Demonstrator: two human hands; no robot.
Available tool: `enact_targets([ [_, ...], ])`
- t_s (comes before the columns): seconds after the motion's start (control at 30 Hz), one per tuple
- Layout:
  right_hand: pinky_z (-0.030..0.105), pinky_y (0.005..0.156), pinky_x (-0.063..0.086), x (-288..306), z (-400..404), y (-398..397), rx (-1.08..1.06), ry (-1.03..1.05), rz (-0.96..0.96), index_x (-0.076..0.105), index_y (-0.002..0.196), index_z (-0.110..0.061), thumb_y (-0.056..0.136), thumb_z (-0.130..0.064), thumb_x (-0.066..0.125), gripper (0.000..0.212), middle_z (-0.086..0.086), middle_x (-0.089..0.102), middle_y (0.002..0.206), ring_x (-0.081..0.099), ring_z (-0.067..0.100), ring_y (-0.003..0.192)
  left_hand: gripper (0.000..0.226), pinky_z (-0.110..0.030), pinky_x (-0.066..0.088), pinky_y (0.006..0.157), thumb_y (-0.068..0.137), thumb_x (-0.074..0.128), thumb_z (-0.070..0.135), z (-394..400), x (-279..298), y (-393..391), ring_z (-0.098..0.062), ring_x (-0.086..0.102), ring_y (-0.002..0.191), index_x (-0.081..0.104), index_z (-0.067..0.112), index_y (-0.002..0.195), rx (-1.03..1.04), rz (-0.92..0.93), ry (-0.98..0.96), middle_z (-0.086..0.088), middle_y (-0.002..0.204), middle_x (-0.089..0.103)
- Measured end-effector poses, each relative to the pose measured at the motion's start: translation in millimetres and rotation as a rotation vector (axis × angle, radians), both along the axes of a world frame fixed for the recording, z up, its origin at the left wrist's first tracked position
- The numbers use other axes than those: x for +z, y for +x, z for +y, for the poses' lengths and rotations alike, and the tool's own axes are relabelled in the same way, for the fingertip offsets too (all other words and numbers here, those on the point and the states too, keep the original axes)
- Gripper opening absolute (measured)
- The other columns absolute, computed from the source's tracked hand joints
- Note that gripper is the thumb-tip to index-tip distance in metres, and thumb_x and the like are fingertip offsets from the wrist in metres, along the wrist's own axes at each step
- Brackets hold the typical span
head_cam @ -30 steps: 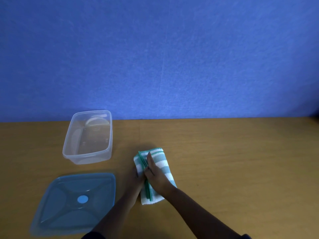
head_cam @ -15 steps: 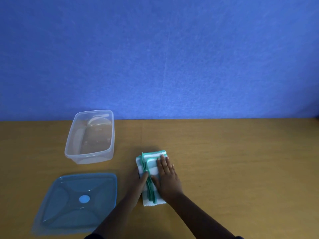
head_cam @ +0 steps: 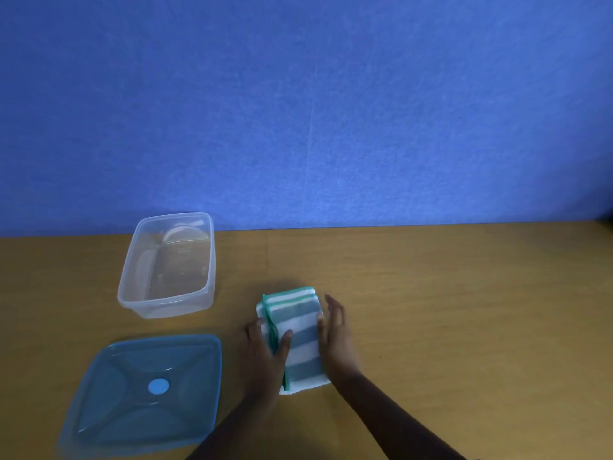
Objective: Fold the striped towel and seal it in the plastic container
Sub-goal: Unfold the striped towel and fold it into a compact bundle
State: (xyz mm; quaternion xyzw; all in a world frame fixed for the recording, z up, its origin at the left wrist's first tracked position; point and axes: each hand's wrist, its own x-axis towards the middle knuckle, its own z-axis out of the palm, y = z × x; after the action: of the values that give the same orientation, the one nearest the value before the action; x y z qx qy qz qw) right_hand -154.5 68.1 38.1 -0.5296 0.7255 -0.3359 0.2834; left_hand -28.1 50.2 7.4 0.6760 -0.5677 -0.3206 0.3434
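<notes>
Both hands flank the folded striped towel [head_cam: 296, 333]: the left hand [head_cam: 265, 355] grips its nine-o'clock edge, thumb on top, while the right hand [head_cam: 335, 336] presses straight-fingered against its three-o'clock edge.

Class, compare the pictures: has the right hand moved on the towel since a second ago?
Yes. The right hand has slid off the top of the striped towel to its right edge, away from the container.

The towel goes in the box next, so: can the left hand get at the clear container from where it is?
Probably yes. The left hand grips the striped towel, and only bare table lies between it and the open container; the lid sits nearer, off that path.
</notes>
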Motion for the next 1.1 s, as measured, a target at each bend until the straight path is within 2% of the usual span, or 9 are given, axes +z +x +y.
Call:
enact_targets([
  [0.13,0.036,0.079,0.053,-13,-1,-16,-0.179,0.103,-0.046,0.042,0.123,-0.019,0.095,-0.044,0.037,0.039,0.006,0.052,0.123,0.055,0.014,0.097,0.042,-0.041,0.049,0.076,0.076,0.072,0.025,-7,1,-2,-0.034,0.059,0.088,0.052,-0.003,0.1,-0.005,0.078,0.095,-0.02,0.095,0.059],
  [0.23,0.035,0.08,0.052,-18,0,-12,-0.084,0.262,0.028,0.045,0.12,-0.018,0.087,-0.055,0.047,0.05,0.002,0.056,0.115,0.057,0.017,0.099,0.039,-0.033,0.043,0.066,0.077,0.07,0.024,-12,7,-6,-0.033,0.06,0.081,0.054,-0.006,0.094,0.029,0.06,0.143,-0.018,0.087,0.061],
  [0.43,0.035,0.077,0.054,-21,4,-9,-0.119,0.288,0.015,0.043,0.124,-0.018,0.084,-0.055,0.054,0.056,0.003,0.059,0.113,0.061,0.018,0.096,0.024,-0.029,0.035,0.062,0.087,0.058,0.019,-12,2,-5,-0.027,0.055,0.07,0.058,-0.004,0.081,-0.005,0.025,0.152,-0.018,0.077,0.06],
  [0.67,0.036,0.072,0.056,-14,-4,-13,-0.128,0.346,-0.183,0.059,0.097,-0.016,0.077,-0.053,0.063,0.043,0.003,0.067,0.094,0.064,0.017,0.082,0.019,-0.04,0.046,0.072,0.086,0.059,0.018,-13,3,-3,-0.034,0.06,0.078,0.046,0.005,0.08,0.034,0.083,0.187,-0.013,0.075,0.056],
  [0.77,0.042,0.079,0.057,-10,-8,-13,-0.157,0.352,-0.399,0.056,0.101,-0.014,0.079,-0.042,0.066,0.036,0.006,0.068,0.094,0.067,0.02,0.083,0.025,-0.038,0.045,0.07,0.081,0.064,0.015,-15,9,-2,-0.033,0.06,0.079,0.042,0.005,0.085,0.056,0.11,0.195,-0.011,0.077,0.054],
  [0.83,0.041,0.079,0.056,-6,-6,-10,-0.177,0.351,-0.428,0.051,0.107,-0.012,0.08,-0.036,0.066,0.039,0.006,0.065,0.1,0.065,0.02,0.087,0.027,-0.035,0.042,0.068,0.079,0.066,0.012,-16,11,-2,-0.036,0.059,0.084,0.043,0.003,0.089,0.049,0.097,0.193,-0.015,0.083,0.054],
  [0.9,0.037,0.085,0.05,-7,-5,-7,-0.188,0.299,-0.241,0.045,0.114,-0.012,0.081,-0.034,0.065,0.044,0.005,0.056,0.113,0.055,0.019,0.1,0.035,-0.035,0.04,0.071,0.076,0.069,0.011,-15,11,-3,-0.038,0.056,0.091,0.046,-0.003,0.098,0.021,-0.003,0.165,-0.022,0.096,0.054],
  [1.0,0.035,0.103,0.038,-5,0,1,-0.107,0.119,0.106,0.034,0.132,-0.018,0.085,-0.03,0.055,0.053,0.0,0.04,0.129,0.036,0.017,0.122,0.053,-0.045,0.047,0.085,0.067,0.073,0.009,-11,3,-3,-0.04,0.055,0.103,0.05,-0.004,0.113,-0.111,-0.285,-0.076,-0.024,0.113,0.055],
  [1.1,0.036,0.113,0.03,-3,-7,10,0.013,-0.072,0.224,0.037,0.136,-0.012,0.092,-0.025,0.043,0.047,0.004,0.04,0.141,0.03,0.019,0.135,0.048,-0.04,0.044,0.095,0.076,0.054,0.014,-13,6,-17,-0.031,0.055,0.113,0.048,0.001,0.121,-0.261,-0.449,-0.288,-0.018,0.121,0.06],
])
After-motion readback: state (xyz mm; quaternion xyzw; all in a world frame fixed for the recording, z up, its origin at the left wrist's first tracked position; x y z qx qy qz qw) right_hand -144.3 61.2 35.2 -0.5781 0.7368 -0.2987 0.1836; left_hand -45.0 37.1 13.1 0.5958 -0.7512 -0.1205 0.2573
